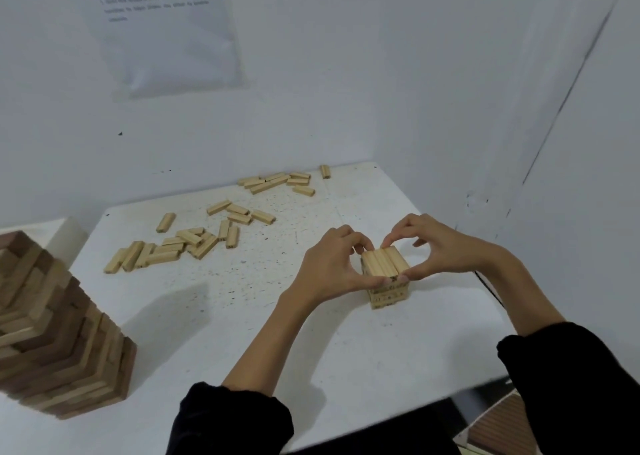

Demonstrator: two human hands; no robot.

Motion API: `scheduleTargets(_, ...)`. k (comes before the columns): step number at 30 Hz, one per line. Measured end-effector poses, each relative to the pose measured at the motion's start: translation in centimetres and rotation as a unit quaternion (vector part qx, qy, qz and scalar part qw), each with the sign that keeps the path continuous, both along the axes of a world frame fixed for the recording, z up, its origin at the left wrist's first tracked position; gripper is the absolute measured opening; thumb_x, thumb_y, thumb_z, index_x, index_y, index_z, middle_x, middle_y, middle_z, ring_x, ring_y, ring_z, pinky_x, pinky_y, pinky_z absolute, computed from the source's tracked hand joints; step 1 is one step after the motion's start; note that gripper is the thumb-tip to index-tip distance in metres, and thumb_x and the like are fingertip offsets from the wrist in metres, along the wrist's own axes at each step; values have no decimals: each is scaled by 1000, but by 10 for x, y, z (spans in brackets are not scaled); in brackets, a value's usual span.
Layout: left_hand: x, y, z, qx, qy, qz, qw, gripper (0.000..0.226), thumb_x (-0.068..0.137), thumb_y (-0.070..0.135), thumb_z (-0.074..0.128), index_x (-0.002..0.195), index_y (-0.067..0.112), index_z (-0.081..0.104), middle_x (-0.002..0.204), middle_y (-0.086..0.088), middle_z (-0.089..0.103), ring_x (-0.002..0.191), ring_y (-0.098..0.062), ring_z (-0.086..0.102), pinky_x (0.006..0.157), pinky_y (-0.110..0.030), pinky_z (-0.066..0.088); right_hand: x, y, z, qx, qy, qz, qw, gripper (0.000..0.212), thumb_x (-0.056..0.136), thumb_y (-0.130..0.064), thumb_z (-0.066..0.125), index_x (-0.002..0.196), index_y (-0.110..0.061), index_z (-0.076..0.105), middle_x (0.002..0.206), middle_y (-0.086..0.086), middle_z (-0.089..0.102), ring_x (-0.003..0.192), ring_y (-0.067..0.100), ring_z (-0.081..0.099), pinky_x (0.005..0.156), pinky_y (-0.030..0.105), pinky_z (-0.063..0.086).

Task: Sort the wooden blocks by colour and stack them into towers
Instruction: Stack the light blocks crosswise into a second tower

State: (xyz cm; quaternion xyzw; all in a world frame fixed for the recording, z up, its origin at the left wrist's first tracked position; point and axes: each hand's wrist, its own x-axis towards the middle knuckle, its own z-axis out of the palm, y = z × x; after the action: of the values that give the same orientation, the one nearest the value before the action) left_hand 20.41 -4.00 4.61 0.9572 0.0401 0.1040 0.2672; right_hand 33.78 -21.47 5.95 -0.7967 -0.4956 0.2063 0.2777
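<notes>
Tower [62, 343] of brown blocks at far left, tall, courses slightly twisted, parked at the table [242, 333] edge well apart from the work; probably finished and set out of elbow range. Right of it, loose blocks [166, 246], all pale, strewn flat in a ragged band toward the far corner. Supply for the second colour, within reach but clear of the build spot. Next, left hand [332, 267], fingers curled over the far side of the pale stack [386, 274], thumb pressed along its near face. Stack low, only a few courses, on the table's right half, top course three blocks side by side. Right hand [440, 246] mirroring: thumb at the near right corner, forefinger tip on the far top edge, other fingers loosely bent and apart from the wood. Both hands thus pinching the top course from opposite sides, seemingly to square it and close gaps before another layer. Pressure not readable. Judged stage: pale stack barely begun, most pale blocks unplaced.
</notes>
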Motion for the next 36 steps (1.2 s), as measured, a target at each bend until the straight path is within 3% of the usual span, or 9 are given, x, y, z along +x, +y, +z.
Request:
scheduleTargets(8, -2, -1, -4, -22, 0, 3, 1000, 53, 63, 57, 78, 105, 29, 60, 100, 14, 52, 93, -3, 46, 72, -20, 40, 3, -1, -10, 11, 17, -3, 1000, 51, 69, -33, 80, 113, -40, 54, 116, -16, 47, 116, 5, 40, 94, 24, 39)
scheduleTargets(11, -4, -2, -4, -24, -4, 7, 1000, 58, 57, 65, 69, 103, 32, 59, 99, 15, 52, 92, -2, 46, 70, -18, 39, 3, 1, -10, 8, 5, -1, 1000, 51, 71, -30, 80, 115, -37, 56, 116, -16, 47, 115, 5, 39, 94, 23, 39)
scheduleTargets(20, -4, -1, -4, -28, -3, 10, 1000, 55, 64, 56, 79, 108, 29, 59, 101, 15, 51, 94, -2, 47, 73, -22, 41, 1, 2, -9, -4, 23, -4, 1000, 52, 63, -43, 72, 109, -47, 50, 115, -20, 47, 112, -2, 40, 88, 16, 38)
scheduleTargets(25, -4, -2, -6, -33, -8, 5, 999, 59, 62, 60, 78, 110, 30, 59, 102, 17, 52, 94, -1, 47, 72, -19, 40, -1, -1, -9, 3, 36, -4, 999, 52, 65, -40, 76, 111, -45, 51, 117, -17, 50, 110, -3, 43, 88, 18, 39)
scheduleTargets(30, -6, -1, -5, -66, -14, 10, 998, 69, 58, 81, 52, 109, 35, 59, 99, 22, 52, 93, 3, 49, 71, -16, 39, -3, 2, -8, 17, 64, -17, 998, 54, 61, -52, 72, 112, -47, 52, 120, -16, 51, 110, -5, 46, 89, 17, 40)
scheduleTargets(33, -5, 8, -6, -122, -40, 26, 991, 61, 69, 79, 37, 103, 34, 62, 96, 20, 56, 92, 3, 53, 75, -23, 45, 1, 5, -5, 47, 82, -24, 995, 51, 64, -59, 67, 112, -44, 57, 119, -17, 55, 109, -5, 50, 89, 18, 44)
scheduleTargets(36, 0, 22, -8, -150, -68, 47, 985, 47, 80, 70, 39, 96, 33, 62, 95, 17, 58, 90, 3, 55, 74, -23, 47, 6, 16, -1, 74, 89, -37, 993, 37, 74, -53, 65, 109, -42, 59, 118, -15, 57, 108, -4, 52, 85, 18, 46)
